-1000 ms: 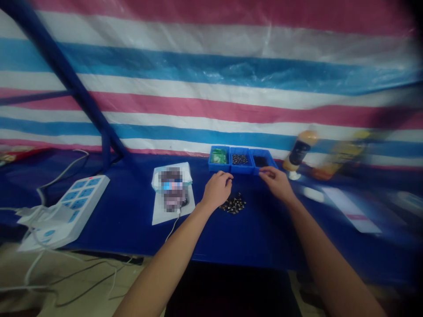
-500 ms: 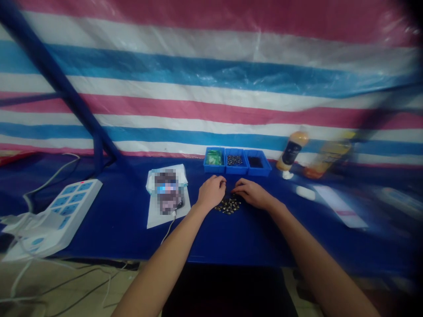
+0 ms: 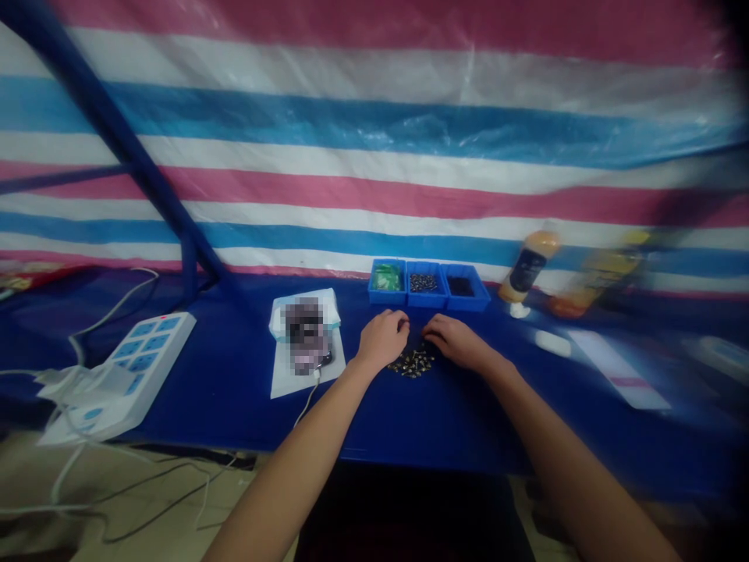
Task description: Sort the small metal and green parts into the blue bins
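A small heap of dark metal parts [image 3: 413, 363] lies on the blue table [image 3: 234, 390], between my two hands. My left hand [image 3: 383, 339] rests just left of the heap with its fingers curled in a pinch; what they hold is too small to see. My right hand [image 3: 458, 342] lies at the heap's upper right, fingers bent down onto the parts. Behind them stand three small blue bins [image 3: 427, 285]: one with green pieces, one with dark grains, one with black ones.
A white power strip [image 3: 126, 367] with cables sits at the left edge. A plugged-in device lies on white paper [image 3: 304, 351]. An orange bottle [image 3: 530, 269], a yellow one [image 3: 597, 281] and white papers [image 3: 620, 367] are at the right. A striped tarp [image 3: 374, 156] hangs behind.
My right hand came back from the rightmost bin to the heap of parts and stays there. My left hand has barely moved.
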A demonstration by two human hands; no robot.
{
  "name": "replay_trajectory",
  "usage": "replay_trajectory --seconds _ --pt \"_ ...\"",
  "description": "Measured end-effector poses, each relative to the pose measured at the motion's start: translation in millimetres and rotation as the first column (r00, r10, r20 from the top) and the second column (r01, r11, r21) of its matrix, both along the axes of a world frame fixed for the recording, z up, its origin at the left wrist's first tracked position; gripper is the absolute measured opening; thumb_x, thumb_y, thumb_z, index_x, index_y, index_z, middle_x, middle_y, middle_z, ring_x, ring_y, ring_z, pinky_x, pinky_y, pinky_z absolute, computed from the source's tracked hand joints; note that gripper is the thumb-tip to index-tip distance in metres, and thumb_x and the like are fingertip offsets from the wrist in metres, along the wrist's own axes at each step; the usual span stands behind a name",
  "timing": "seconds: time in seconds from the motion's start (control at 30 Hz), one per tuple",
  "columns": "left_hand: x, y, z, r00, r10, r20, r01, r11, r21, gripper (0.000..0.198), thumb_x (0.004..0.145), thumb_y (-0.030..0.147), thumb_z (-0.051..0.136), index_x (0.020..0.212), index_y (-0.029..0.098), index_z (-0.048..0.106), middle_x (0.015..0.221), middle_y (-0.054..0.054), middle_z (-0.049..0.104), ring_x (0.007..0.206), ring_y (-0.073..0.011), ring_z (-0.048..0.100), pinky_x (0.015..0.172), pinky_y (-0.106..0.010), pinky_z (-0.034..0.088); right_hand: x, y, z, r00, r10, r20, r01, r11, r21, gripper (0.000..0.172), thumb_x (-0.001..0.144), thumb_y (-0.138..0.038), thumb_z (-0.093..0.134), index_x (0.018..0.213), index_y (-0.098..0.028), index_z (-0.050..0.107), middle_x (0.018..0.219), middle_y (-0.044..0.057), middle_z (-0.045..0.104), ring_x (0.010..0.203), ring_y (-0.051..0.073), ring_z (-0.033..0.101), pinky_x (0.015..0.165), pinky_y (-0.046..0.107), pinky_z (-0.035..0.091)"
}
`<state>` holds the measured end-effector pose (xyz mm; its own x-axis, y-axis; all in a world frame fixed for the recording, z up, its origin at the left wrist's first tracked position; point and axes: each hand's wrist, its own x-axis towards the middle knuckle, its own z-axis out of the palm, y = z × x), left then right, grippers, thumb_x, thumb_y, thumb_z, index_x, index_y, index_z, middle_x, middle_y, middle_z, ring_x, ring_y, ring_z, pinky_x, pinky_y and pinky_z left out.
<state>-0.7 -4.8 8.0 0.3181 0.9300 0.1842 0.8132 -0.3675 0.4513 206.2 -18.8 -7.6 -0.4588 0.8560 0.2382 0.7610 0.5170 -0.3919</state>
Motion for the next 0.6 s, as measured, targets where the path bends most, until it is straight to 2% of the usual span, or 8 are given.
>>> replay_trajectory --seconds 0.1,0.3,0.4,0.53,0.6 --pt "0.1 -0.1 -0.1 1.000 -0.011 -0.011 0.011 1.000 0.000 0.025 0.095 0.033 0.048 0.109 0.028 0.068 0.108 -0.004 0.067 0.099 -0.0221 0.063 0.085 -0.034 0.048 2.1 0.1 -1.2 1.000 0.026 0.011 -0.026 1.000 0.015 0.022 0.093 -0.021 0.052 0.102 -0.024 0.072 0.105 0.007 0.066 0.093 0.019 0.064 0.089 0.032 0.049" --pt "0.5 0.7 -1.0 1.000 -0.013 -0.011 0.013 1.000 0.001 0.025 0.094 0.034 0.049 0.110 0.028 0.068 0.109 -0.005 0.067 0.099 -0.0222 0.063 0.085 -0.033 0.048 -2.4 1.0 -3.3 0.998 -0.045 -0.033 0.046 0.998 0.039 0.022 0.093 -0.019 0.048 0.098 -0.021 0.069 0.100 0.008 0.065 0.090 0.019 0.064 0.085 0.032 0.049" --pt "-0.1 1.0 -0.6 1.000 -0.018 -0.006 0.018 1.000 -0.001 0.025 0.094 0.033 0.048 0.110 0.027 0.067 0.108 -0.004 0.067 0.098 -0.0217 0.063 0.084 -0.033 0.048 -0.7 2.5 -4.8 0.982 -0.096 -0.164 0.106 0.993 0.050 0.020 0.093 -0.020 0.048 0.099 -0.020 0.067 0.100 0.008 0.068 0.093 0.020 0.064 0.087 0.033 0.049" --pt "-1.0 1.5 -0.4 1.000 -0.029 -0.007 0.030 1.000 0.004 0.025 0.094 0.032 0.048 0.109 0.028 0.067 0.107 -0.004 0.068 0.097 -0.0212 0.064 0.081 -0.032 0.047 5.7 3.1 -4.9 0.917 -0.176 -0.359 0.209 0.976 0.057 0.029 0.096 -0.024 0.040 0.110 -0.020 0.065 0.105 0.009 0.067 0.096 0.021 0.063 0.092 0.037 0.048" --pt "-1.1 2.1 -1.3 1.000 -0.029 -0.008 0.029 1.000 0.010 0.024 0.094 0.032 0.048 0.109 0.028 0.067 0.106 -0.004 0.068 0.097 -0.0212 0.064 0.080 -0.032 0.047 7.6 2.4 -4.0 0.882 -0.205 -0.425 0.236 0.971 0.022 0.031 0.097 -0.027 0.038 0.112 -0.020 0.064 0.103 0.009 0.066 0.091 0.020 0.063 0.087 0.037 0.049"
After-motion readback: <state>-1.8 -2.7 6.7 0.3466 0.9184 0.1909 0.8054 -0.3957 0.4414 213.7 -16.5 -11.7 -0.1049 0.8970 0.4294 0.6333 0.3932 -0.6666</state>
